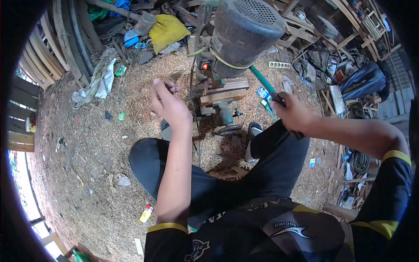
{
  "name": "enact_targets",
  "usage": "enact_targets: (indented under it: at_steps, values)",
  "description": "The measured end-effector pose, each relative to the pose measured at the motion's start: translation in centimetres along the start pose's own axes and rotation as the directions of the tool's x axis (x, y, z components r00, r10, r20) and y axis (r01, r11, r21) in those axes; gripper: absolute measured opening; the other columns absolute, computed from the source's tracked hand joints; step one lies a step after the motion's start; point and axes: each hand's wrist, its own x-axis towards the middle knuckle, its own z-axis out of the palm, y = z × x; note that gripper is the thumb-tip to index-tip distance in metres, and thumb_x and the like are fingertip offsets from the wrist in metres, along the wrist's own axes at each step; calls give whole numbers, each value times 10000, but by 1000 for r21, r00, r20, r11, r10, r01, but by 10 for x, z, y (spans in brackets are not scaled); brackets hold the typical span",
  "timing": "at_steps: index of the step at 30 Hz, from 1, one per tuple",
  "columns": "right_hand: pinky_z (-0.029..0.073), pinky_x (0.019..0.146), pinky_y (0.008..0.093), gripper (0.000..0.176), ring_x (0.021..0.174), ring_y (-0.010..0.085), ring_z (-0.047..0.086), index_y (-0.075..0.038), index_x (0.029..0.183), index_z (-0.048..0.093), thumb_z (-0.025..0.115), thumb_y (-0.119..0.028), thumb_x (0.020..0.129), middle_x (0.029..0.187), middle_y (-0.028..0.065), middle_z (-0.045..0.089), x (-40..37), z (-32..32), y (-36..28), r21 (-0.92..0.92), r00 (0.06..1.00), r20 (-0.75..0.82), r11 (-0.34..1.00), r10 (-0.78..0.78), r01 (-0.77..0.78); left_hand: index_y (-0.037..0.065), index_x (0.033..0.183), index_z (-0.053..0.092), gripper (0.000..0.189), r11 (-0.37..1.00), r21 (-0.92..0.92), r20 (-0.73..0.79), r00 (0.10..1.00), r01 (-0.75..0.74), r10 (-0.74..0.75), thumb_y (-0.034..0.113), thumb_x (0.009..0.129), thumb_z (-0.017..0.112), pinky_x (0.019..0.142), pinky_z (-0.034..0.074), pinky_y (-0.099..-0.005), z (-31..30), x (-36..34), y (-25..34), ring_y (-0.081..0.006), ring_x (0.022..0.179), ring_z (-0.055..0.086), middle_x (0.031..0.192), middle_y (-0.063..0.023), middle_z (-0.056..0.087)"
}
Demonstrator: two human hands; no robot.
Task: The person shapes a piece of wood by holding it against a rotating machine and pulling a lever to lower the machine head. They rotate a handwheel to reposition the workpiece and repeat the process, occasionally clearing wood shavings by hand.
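Observation:
My right hand (293,112) is wrapped round the dark end of a long lever (262,80), whose green bar runs up to the machine. My left hand (169,102) is raised to the left of the machine, fingers loosely curled, with nothing visible in them. Ahead stands a drill-press-like machine with a large dark motor housing (244,37). Below the motor, stacked wood pieces (224,92) lie across the machine's bed. Under them are a teal part (226,115) and a handwheel (230,129). A small red light (205,66) glows by the motor.
Wood shavings (100,144) cover the ground. A yellow sack (168,32) lies at the back left, near leaning boards (65,39). On the right are a power strip (279,65), scrap wood (301,32) and dark cloth (364,81). My knees flank the machine's front.

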Motion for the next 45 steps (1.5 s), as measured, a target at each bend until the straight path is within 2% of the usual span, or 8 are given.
enact_targets:
  at_steps: [4, 14, 16, 18, 22, 27, 42, 45]
  values:
    - [485, 681, 429, 379, 752, 278, 645, 51, 1115, 525, 589, -317, 1046, 814, 177, 609, 29, 42, 69, -118, 939, -167, 952, -299, 282, 68, 771, 503, 415, 998, -61, 0, 1000, -20, 21, 316, 1100, 460, 700, 382, -303, 6, 7, -2, -121, 714, 438, 749, -15, 490]
    - [483, 773, 497, 572, 837, 425, 656, 14, 1149, 578, 385, -520, 1076, 857, 242, 658, 75, 150, 142, 218, 970, -233, 976, 68, -16, 110, 738, 427, 383, 996, -78, 56, 998, 36, -32, 282, 1076, 482, 687, 411, -349, 16, -3, 6, -142, 663, 374, 696, -10, 402]
    - [477, 645, 381, 458, 673, 212, 597, 8, 1057, 602, 434, -416, 1101, 757, 93, 593, 81, 173, 147, 236, 948, -317, 967, -18, 97, 114, 737, 421, 382, 997, -72, 72, 997, 22, -17, 278, 1075, 482, 688, 407, -351, 14, -8, 4, -142, 660, 370, 700, -7, 390]
    - [480, 765, 501, 500, 844, 408, 658, 2, 1191, 601, 412, -450, 1090, 879, 220, 665, 100, 198, 163, 270, 943, -328, 950, -65, 159, 116, 743, 412, 376, 997, -59, 61, 997, 42, -39, 277, 1077, 474, 694, 402, -354, 14, -14, 7, -143, 661, 364, 705, -7, 375]
    - [485, 773, 507, 436, 859, 450, 639, -5, 1181, 609, 414, -385, 1092, 895, 236, 663, 141, 237, 188, 9, 762, -577, 932, -292, 364, 120, 758, 396, 366, 998, -55, 137, 990, 26, -18, 280, 1083, 453, 715, 400, -361, 10, -22, 16, -149, 668, 357, 719, -5, 351]
    - [468, 785, 587, 414, 898, 517, 634, -8, 1084, 625, 453, -384, 1067, 912, 313, 662, 157, 251, 198, 240, 894, -430, 939, -125, 247, 116, 775, 403, 357, 999, -17, 146, 989, 38, -36, 284, 1087, 443, 718, 401, -357, 10, -25, 6, -150, 677, 362, 725, -4, 354]
    - [499, 767, 605, 363, 865, 525, 652, -30, 1205, 564, 486, -352, 1056, 930, 324, 673, 122, 216, 178, 247, 897, -394, 917, -199, 312, 99, 749, 416, 389, 991, 114, 337, 941, -69, 27, 266, 1095, 471, 664, 400, -332, 40, -51, -12, -134, 643, 387, 718, -6, 391]
    - [471, 997, 500, 462, 1200, 478, 595, -64, 1460, 432, 474, -305, 1067, 1301, 369, 565, 93, 181, 160, 406, 917, -317, 840, -241, 361, 107, 744, 415, 385, 991, 119, 309, 947, 57, -91, 268, 1088, 472, 644, 393, -331, 39, -55, -21, -133, 634, 388, 708, 0, 390]
